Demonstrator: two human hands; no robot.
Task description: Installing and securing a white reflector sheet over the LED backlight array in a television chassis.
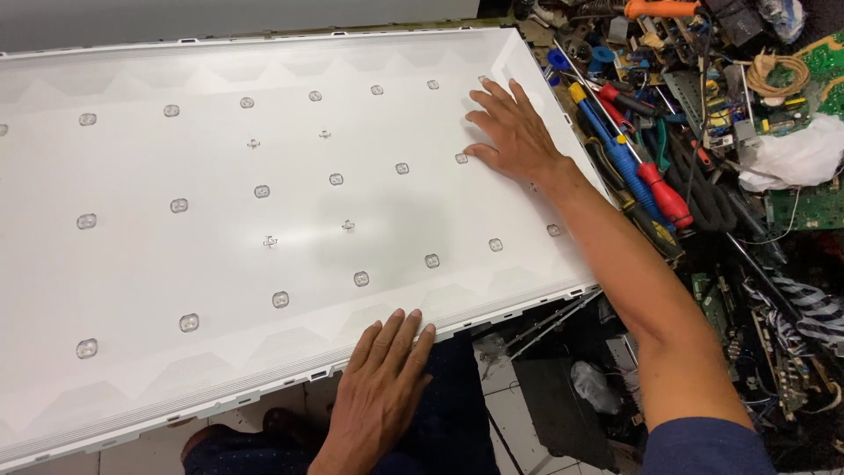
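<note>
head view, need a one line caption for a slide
Left hand on the near edge and right hand flat on a white backlight panel, screwdrivers alongside.

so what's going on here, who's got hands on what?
A person has both bare hands flat on a big white panel dotted with small round lenses. The left hand rests on its near edge, the right hand presses near its far right corner. Screwdrivers, wires and green circuit boards lie piled beside the panel on the right.
</note>
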